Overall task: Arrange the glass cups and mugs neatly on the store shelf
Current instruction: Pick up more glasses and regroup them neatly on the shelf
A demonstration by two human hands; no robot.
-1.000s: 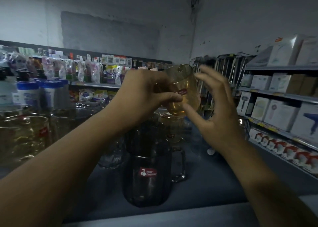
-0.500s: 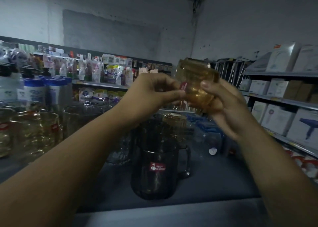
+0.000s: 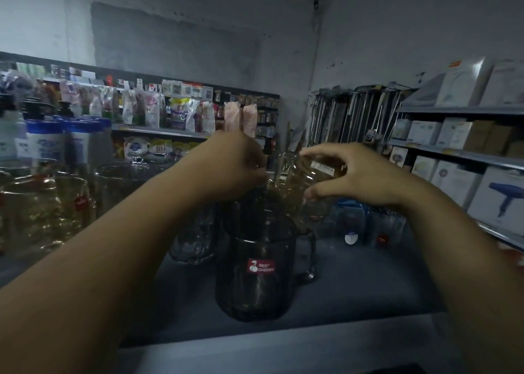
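Observation:
My right hand (image 3: 360, 179) grips an amber glass mug (image 3: 314, 175) from above and from the right, holding it over the shelf with its handle toward my left hand. My left hand (image 3: 238, 165) hovers just left of that mug with its fingers curled; whether they pinch anything is hidden. Below the held mug stands another amber glass (image 3: 283, 200). In front of it a dark smoked glass mug (image 3: 255, 277) with a red cherry label stands on the shelf (image 3: 368, 288), handle to the right.
Several amber glasses (image 3: 42, 212) stand at the left, with a clear patterned glass (image 3: 192, 240) beside the dark mug. Small clear glasses (image 3: 351, 229) sit at the back right. Boxed hair dryers (image 3: 499, 200) fill the right-hand shelves.
The amber mug has come down from in front of my face to just above the stacked glasses. My right hand now grips it from above, and my left hand has slipped off its side.

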